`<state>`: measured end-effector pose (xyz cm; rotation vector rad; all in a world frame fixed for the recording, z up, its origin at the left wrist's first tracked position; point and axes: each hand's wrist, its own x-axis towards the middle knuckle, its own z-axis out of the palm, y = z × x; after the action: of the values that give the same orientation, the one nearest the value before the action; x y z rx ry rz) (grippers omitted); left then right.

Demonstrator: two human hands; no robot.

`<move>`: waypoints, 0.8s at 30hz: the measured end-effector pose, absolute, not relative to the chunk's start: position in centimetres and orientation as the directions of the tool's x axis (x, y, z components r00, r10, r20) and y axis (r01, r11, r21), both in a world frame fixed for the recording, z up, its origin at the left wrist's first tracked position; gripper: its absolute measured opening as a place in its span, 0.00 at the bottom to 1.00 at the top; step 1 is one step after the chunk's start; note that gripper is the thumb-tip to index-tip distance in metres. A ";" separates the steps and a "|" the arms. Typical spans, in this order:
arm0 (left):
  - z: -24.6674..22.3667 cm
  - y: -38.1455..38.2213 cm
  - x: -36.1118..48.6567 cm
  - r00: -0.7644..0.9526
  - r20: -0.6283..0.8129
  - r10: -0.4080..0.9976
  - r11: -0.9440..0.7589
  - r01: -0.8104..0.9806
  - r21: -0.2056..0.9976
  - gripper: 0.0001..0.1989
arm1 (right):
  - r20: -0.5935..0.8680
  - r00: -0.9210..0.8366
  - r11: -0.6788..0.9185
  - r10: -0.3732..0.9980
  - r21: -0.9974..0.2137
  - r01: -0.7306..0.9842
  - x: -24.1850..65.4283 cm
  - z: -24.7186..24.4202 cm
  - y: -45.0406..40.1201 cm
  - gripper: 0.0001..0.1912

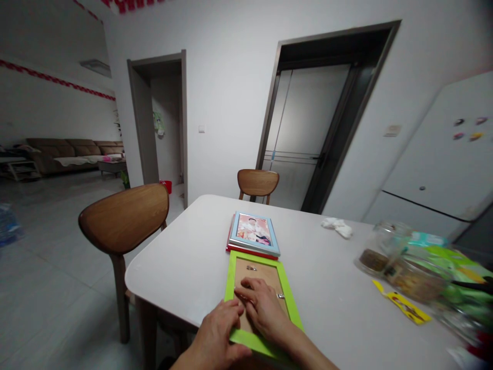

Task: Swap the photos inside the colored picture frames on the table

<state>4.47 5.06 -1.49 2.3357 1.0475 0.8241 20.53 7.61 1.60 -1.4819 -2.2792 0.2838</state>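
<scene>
A green picture frame (289, 293) lies face down at the front of the white table, its brown backing board and metal hardware showing. My left hand (220, 329) holds the frame's lower left edge, fingers bent over the green border. On the backing board rests my right hand (262, 306), its fingers bent and close together near the left side; whether they pinch anything is hidden. Just beyond the green frame, a light blue picture frame (272, 231) with a photo lies face up on a red one (262, 254).
On the white table (173, 246) are a crumpled white tissue (337, 226), a glass jar (375, 257), another clear container (416, 277), a yellow packet (407, 307) and green bags at the right. Wooden chairs stand left (127, 218) and at the far side (258, 182).
</scene>
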 end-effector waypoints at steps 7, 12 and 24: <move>-2.1 5.4 4.3 0.550 0.322 0.771 -0.619 0.526 0.583 0.23 | 0.256 -0.088 0.183 0.963 -0.376 0.909 22.1 0.8 11.8 0.15; -1.4 5.3 4.4 0.541 0.300 0.786 -0.594 0.526 0.609 0.21 | 0.218 0.039 0.045 0.975 -0.367 0.929 22.5 0.8 14.1 0.12; -0.8 5.1 4.5 0.524 0.227 0.821 -0.543 0.594 0.593 0.29 | 0.070 0.303 -0.246 0.950 -0.425 0.871 23.0 0.6 18.1 0.08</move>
<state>4.50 5.13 -0.77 2.3199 1.1563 0.6838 23.03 18.09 0.57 -2.1927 -1.6290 0.2836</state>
